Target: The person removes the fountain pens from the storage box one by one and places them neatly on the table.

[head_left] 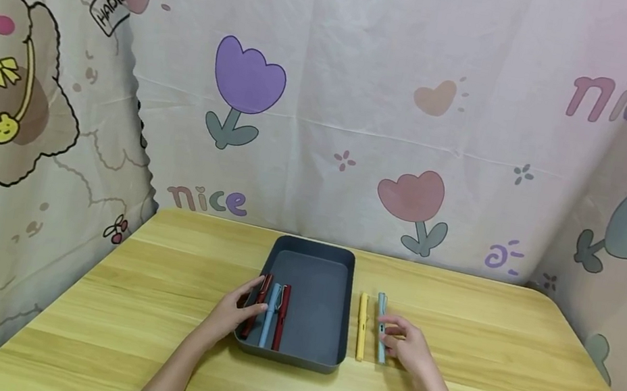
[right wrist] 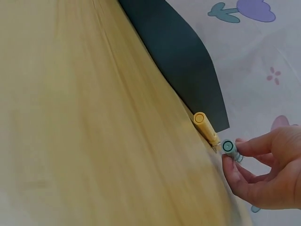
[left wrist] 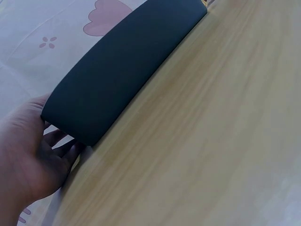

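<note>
A dark grey tray [head_left: 316, 305] stands on the table, and my left hand [head_left: 229, 315] grips its left side, thumb reaching over the rim and fingers along the outer wall. In the left wrist view the left hand [left wrist: 35, 155] holds the tray's near corner. Inside the tray, along its left side, lie a dark red pen [head_left: 250, 322], a light blue pen [head_left: 267, 325] and a red pen [head_left: 281, 320]. My right hand [head_left: 406, 347] pinches another light blue pen [head_left: 383, 306] between thumb and fingers, also visible in the right wrist view as a pale blue end [right wrist: 228, 146].
Between the tray and the right hand a yellow pen [head_left: 362, 330] lies on the wooden table [head_left: 480, 345]. A patterned cloth [head_left: 325, 122] hangs behind the table and along both sides.
</note>
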{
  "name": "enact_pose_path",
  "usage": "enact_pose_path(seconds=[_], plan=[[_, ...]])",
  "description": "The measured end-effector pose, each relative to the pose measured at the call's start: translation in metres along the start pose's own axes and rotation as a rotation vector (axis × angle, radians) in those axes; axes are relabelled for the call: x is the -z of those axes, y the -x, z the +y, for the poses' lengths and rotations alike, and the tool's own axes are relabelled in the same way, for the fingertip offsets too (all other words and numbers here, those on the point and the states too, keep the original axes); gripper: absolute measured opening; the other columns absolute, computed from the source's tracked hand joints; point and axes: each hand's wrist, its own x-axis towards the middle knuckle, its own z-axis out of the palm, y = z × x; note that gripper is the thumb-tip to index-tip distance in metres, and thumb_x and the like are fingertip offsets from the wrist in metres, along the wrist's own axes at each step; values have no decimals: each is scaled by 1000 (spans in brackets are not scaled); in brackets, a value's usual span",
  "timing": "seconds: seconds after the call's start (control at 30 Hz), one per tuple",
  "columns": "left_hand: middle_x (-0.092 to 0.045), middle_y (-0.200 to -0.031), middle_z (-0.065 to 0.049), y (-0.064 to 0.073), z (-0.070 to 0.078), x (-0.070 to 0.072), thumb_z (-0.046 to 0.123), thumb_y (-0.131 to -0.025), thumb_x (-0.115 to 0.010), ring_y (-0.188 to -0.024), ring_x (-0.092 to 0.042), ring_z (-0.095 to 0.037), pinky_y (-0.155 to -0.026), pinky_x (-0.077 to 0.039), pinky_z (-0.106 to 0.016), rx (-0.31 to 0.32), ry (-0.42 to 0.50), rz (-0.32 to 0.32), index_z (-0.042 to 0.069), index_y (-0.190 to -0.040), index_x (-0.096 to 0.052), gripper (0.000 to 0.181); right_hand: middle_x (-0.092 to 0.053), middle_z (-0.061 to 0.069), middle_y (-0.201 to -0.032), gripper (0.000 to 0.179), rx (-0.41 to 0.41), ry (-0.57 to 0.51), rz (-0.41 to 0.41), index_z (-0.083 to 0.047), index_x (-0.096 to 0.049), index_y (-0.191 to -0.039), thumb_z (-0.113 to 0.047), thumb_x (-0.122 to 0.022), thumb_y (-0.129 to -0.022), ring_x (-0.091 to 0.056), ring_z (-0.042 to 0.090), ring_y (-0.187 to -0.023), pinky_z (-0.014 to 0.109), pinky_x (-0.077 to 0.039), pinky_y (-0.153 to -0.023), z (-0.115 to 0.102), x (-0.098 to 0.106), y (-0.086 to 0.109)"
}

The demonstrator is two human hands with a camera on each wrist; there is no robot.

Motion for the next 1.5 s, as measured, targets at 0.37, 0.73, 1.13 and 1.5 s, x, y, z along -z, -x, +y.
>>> enact_pose_path(seconds=[0.37, 0.73, 1.13, 1.5], plan=[[-30, -143, -19, 1, 1, 0, 22, -86, -66, -130, -23, -40, -99, -24, -57, -19, 1, -3, 11, -140, -41, 61, -55, 16, -99, 23, -9, 36, -6, 9, -59, -111, 5, -53, -88, -52, 21, -79, 32, -49, -65, 3, -2, 0], [-30, -144, -19, 0, -1, 1, 23, -85, -66, -130, -22, -41, -99, -23, -58, -10, 12, -1, 12, -140, -40, 62, -57, 16, -101, 22, -9, 43, -17, 9, -59, -109, 3, -52, -90, -52, 20, -79, 32, -47, -65, 3, -3, -1], [-28, -144, -21, 2, 5, 2, 20, -87, -65, -130, -21, -42, -98, -24, -58, 8, 20, -10, 10, -141, -39, 61, -60, 15, -101, 23, -28, 31, -15, 9, -59, -110, 1, -51, -90, -55, 19, -78, 33, -49, -66, 2, -4, 0], [-27, -143, -25, 18, 41, 4, 11, -88, -61, -130, -20, -44, -99, -23, -58, 9, 25, -21, 2, -140, -37, 58, -58, 16, -101, 26, -18, 75, 1, 6, -60, -110, 1, -59, -85, -55, 19, -79, 33, -49, -65, 3, -5, -1]])
